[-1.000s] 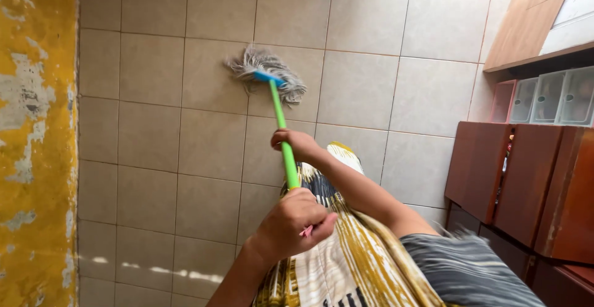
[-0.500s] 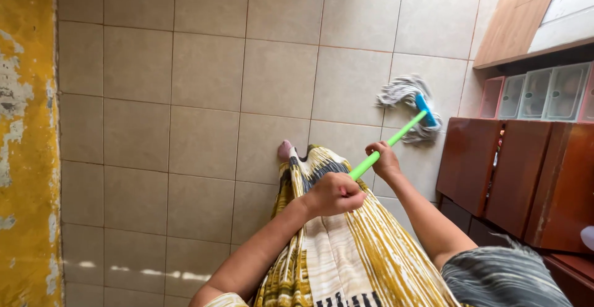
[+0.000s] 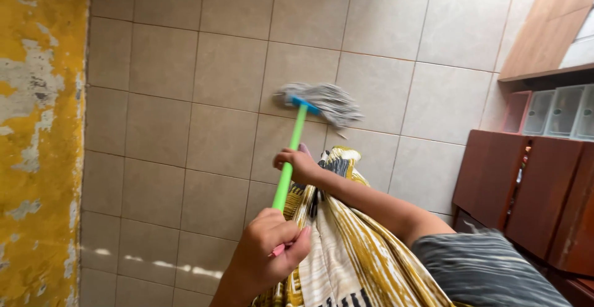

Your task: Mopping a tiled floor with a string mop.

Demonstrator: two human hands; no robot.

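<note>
The left hand [image 3: 269,245] is curled tight around the top end of the mop handle [image 3: 289,158], fingers wrapped over and the thumb pressed across them, with a small pink tip showing just under the fist. The right hand [image 3: 298,166] grips the same green handle further down, fingers closed round it, its forearm running back toward the lower right corner of the view. The handle rises from the left fist, past the right hand, to a blue bracket that joins it to the mop head [image 3: 322,101]. The grey stringy mop head lies on the tiled floor [image 3: 185,127], its strands blurred and trailing to the right, near the middle of the floor and well apart from both side edges. A yellow and white patterned skirt [image 3: 346,251] hangs below the hands. Along the floor's left edge runs a peeling yellow wall [image 3: 37,140]; at the right edge stands a brown wooden cabinet [image 3: 532,189], with pale storage bins [image 3: 560,112] just above it
</note>
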